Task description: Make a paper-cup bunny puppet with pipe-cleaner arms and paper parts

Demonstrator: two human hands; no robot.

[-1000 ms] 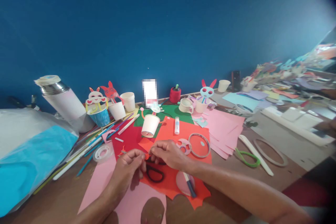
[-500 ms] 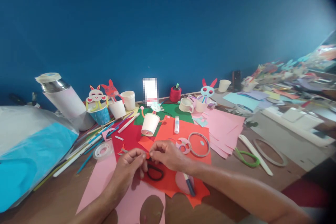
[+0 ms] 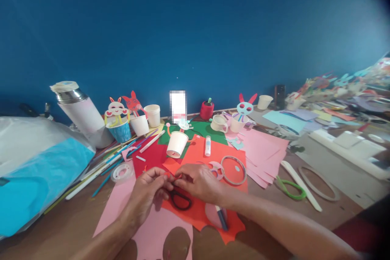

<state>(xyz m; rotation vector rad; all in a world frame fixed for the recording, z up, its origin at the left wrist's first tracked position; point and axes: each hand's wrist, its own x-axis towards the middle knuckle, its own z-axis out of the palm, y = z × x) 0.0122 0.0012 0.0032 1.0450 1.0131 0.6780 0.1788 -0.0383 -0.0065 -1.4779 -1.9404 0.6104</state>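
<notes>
My left hand (image 3: 149,190) and my right hand (image 3: 199,180) meet over the orange paper (image 3: 198,215), their fingertips pinching a small red-orange scrap of paper (image 3: 169,175). Fingers cover most of that scrap. Just below them lies a black scissors handle (image 3: 182,202); the blades are hidden. Beyond my hands, a white paper cup (image 3: 177,144) lies tilted with a small craft figure attached. A glue stick (image 3: 207,146) is farther back on the orange sheet. Right of my right hand are a pink cut-out with holes (image 3: 215,165) and a roll of tape (image 3: 243,174).
Decorated cups, such as a blue one (image 3: 120,132), line the blue wall. A large flask (image 3: 82,118) leans at left, beside pipe cleaners and pens. Pink sheets (image 3: 265,150), a green pipe cleaner (image 3: 292,195) and a grey paper trimmer (image 3: 329,166) occupy the right.
The view has turned slightly left, so everything on the table appears shifted right. Both hands stay together at the small scrap, with a slight change in the fingers.
</notes>
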